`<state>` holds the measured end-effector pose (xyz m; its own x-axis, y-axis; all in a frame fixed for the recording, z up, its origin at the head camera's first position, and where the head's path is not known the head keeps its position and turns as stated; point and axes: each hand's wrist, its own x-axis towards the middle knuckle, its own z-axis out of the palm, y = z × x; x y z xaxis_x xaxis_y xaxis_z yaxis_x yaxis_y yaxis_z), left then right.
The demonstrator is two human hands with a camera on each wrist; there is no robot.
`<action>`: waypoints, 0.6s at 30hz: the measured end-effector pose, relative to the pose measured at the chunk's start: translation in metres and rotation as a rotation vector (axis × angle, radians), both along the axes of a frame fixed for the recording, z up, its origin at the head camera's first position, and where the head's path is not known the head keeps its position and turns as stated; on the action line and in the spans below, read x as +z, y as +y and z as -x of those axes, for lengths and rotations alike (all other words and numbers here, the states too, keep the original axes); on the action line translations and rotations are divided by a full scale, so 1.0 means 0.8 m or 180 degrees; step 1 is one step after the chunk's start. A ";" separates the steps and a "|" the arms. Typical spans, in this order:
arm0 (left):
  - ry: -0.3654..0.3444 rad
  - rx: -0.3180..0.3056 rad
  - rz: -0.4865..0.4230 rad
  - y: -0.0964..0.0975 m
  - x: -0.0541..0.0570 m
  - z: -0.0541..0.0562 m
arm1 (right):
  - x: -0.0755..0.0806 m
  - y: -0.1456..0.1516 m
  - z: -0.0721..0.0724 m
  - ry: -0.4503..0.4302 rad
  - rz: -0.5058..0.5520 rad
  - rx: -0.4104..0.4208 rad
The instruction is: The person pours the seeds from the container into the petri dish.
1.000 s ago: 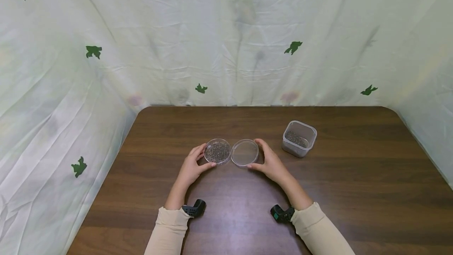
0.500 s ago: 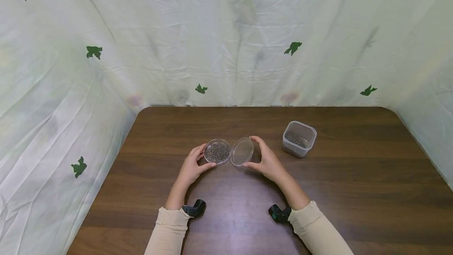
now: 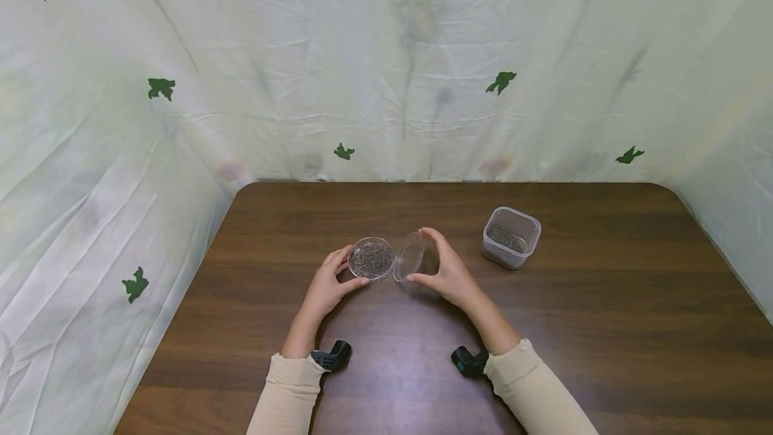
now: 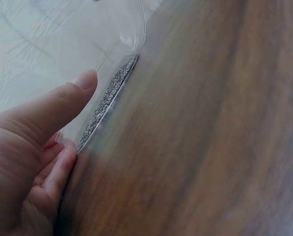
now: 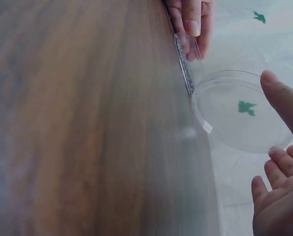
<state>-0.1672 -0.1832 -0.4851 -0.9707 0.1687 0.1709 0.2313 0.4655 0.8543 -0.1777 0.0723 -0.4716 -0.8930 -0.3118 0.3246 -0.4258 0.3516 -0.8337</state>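
A clear petri dish (image 3: 371, 260) filled with dark grey granules (image 4: 107, 102) lies flat on the brown wooden table (image 3: 386, 354). My left hand (image 3: 327, 286) grips it from the left, thumb at its near side and fingers at its far side. To its right, my right hand (image 3: 454, 278) pinches a clear round lid (image 3: 408, 258) by the edge between thumb and fingers. The lid stands steeply tilted, its lower edge right beside the dish's rim. Seen from the right wrist, the see-through lid (image 5: 235, 115) holds nothing.
At the back right stands a translucent square plastic tub (image 3: 510, 237) with some of the same grey granules in the bottom. A pale curtain (image 3: 386, 72) printed with green shapes hangs behind the table and along both sides.
My right hand has tipped the lid up from nearly flat to steeply tilted, moving left toward the dish. My left hand and the dish have stayed in place.
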 end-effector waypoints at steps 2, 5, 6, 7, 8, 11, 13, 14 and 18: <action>0.0015 0.0017 0.0051 -0.004 -0.013 0.005 | -0.001 -0.002 0.002 0.0009 0.0019 -0.0002; 0.0039 0.0020 0.0050 -0.004 -0.014 0.006 | -0.001 -0.005 0.004 0.0009 0.0041 -0.0002; 0.0057 0.0016 0.0054 -0.005 -0.014 0.006 | -0.001 -0.006 0.004 -0.0008 0.0043 -0.0010; 0.0063 0.0016 0.0061 -0.005 -0.014 0.005 | -0.001 -0.008 0.005 -0.0021 0.0046 -0.0013; 0.0049 0.0023 0.0057 -0.004 -0.013 0.005 | 0.000 -0.009 0.005 -0.0030 0.0038 -0.0015; 0.0013 0.0028 0.0062 -0.004 -0.012 0.005 | 0.000 -0.012 0.006 -0.0087 0.0003 -0.0038; -0.0017 0.0034 0.0057 -0.004 -0.012 0.005 | 0.000 -0.014 0.007 -0.0089 -0.0021 -0.0040; -0.0030 0.0035 0.0053 -0.004 -0.012 0.005 | 0.000 -0.015 0.008 -0.0090 -0.0027 -0.0035; -0.0024 0.0028 0.0065 -0.005 -0.013 0.006 | -0.001 -0.018 0.011 -0.0050 0.0018 -0.0012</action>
<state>-0.1718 -0.1869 -0.4955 -0.9734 0.1636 0.1601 0.2207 0.4849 0.8463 -0.1864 0.0577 -0.4721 -0.8992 -0.3066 0.3121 -0.4112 0.3484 -0.8423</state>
